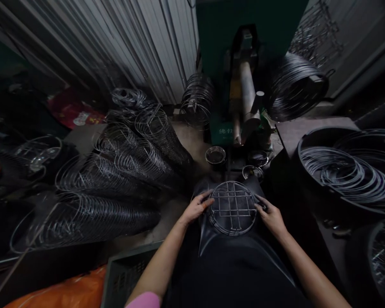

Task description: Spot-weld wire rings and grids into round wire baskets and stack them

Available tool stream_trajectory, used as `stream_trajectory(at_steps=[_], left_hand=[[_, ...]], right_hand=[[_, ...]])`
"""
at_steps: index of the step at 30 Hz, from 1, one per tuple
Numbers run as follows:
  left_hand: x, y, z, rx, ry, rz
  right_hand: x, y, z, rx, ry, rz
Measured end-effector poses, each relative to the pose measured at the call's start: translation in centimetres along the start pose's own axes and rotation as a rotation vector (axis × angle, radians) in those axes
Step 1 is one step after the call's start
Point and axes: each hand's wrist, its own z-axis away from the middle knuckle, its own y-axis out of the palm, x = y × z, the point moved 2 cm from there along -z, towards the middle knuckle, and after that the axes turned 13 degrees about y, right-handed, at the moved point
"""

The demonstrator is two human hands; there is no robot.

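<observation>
A round wire rack with a grid of thin crossing bars lies over my lap on a dark apron. Its edge shows more than one ring, so racks may be stacked; I cannot tell how many. My left hand holds the rack's left rim, with an orange band on one finger. On the opposite side, my right hand pinches the right rim between thumb and fingers. Straight ahead stands a green machine with a metal arm reaching out above the rack.
Stacks of wire rings fill the floor at left. On the right, a large black tub holds loose rings. A wire bundle hangs beside the machine. Small round containers sit below it. A green crate is at lower left.
</observation>
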Motion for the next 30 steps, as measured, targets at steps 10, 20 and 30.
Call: stream_trajectory(at_steps=[10,20,30], left_hand=[[-0.3,0.1,0.0,0.043,0.063,-0.283],[-0.2,-0.6,0.0,0.149,0.103,-0.282],[-1.3,0.1,1.3,0.274,0.087,-0.534]], right_hand=[[2.1,0.1,0.0,0.018,-0.099,0.05],[1.1,0.5,-0.5,0.023,-0.125,0.138],[0.3,0.6,0.3,0.1,0.005,-0.02]])
